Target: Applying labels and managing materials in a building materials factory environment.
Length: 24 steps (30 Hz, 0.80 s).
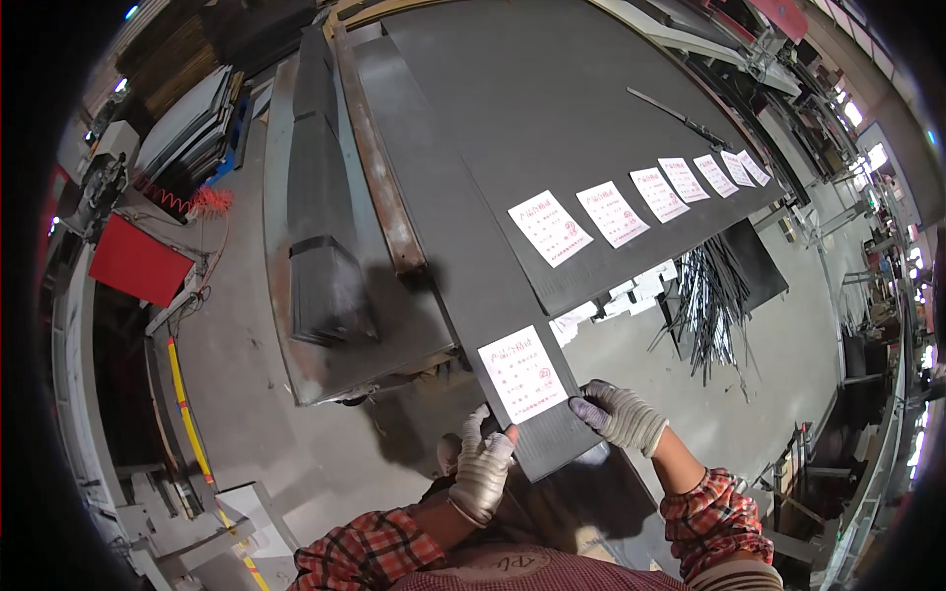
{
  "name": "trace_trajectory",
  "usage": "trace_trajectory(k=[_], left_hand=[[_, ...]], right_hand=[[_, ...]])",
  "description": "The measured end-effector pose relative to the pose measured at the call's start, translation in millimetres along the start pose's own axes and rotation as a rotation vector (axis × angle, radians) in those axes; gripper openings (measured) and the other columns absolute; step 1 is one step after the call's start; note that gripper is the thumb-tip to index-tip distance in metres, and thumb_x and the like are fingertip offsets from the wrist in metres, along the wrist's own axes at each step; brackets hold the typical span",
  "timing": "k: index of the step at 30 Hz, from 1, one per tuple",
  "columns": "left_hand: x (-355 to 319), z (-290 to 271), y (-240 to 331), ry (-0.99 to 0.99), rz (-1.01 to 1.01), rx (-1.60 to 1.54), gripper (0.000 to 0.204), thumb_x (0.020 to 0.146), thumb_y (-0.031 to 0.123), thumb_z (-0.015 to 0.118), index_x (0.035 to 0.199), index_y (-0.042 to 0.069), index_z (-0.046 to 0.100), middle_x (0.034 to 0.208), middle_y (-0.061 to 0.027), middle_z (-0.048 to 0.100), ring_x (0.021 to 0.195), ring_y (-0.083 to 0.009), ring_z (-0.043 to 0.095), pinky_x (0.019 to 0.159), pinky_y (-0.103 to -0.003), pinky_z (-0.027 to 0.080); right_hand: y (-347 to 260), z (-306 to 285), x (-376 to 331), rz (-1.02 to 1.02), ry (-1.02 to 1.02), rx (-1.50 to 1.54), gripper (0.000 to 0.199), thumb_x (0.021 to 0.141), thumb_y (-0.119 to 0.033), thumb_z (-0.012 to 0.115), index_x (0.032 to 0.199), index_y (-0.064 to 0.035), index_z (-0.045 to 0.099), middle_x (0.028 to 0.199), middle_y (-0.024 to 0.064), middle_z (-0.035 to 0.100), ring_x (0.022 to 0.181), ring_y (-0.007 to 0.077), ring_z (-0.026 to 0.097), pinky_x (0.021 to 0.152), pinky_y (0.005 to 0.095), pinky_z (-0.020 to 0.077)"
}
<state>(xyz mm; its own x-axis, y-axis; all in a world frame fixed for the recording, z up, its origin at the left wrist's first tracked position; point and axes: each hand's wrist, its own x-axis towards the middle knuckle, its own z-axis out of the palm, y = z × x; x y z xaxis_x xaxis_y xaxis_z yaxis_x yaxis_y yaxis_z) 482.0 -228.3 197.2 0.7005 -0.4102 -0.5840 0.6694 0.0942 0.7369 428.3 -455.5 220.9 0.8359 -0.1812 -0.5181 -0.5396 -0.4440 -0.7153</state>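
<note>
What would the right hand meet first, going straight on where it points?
The right hand would likely meet the dark strip, which it seems to touch; the white label on it probably comes next.

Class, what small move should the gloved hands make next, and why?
Perhaps press the nearest white card flat: it lies on the dark strip, and the left hand and right hand are at the strip's opposite edges, near the card's lower corners.
</note>
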Motion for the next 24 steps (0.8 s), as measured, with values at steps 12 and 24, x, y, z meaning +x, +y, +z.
trace_trajectory(k=[12,24], left_hand=[[-15,-15,126,-0.169,0.261,0.494,0.015,0.075,0.007,0.071,0.083,0.005,0.058,0.071,-0.0012,0.056,0.066,-0.0075,0.052,0.060,-0.022,0.044],[118,-76,-87,-0.427,-0.110,-0.107,0.060,0.085,0.059,0.052,0.117,0.009,0.055,0.087,0.0043,0.057,0.072,-0.0052,0.050,0.058,-0.021,0.042]], right_hand=[[-136,-71,9,-0.700,-0.563,0.005,0.064,0.078,-0.035,0.070,0.131,-0.0066,0.046,0.115,0.0150,0.061,0.095,0.0206,0.063,0.078,0.0331,0.0490],[55,35,102,-0.192,-0.551,1.039,0.064,0.086,-0.047,0.058,0.129,-0.0021,0.044,0.119,0.0086,0.057,0.104,0.0152,0.056,0.087,0.0308,0.0462]])
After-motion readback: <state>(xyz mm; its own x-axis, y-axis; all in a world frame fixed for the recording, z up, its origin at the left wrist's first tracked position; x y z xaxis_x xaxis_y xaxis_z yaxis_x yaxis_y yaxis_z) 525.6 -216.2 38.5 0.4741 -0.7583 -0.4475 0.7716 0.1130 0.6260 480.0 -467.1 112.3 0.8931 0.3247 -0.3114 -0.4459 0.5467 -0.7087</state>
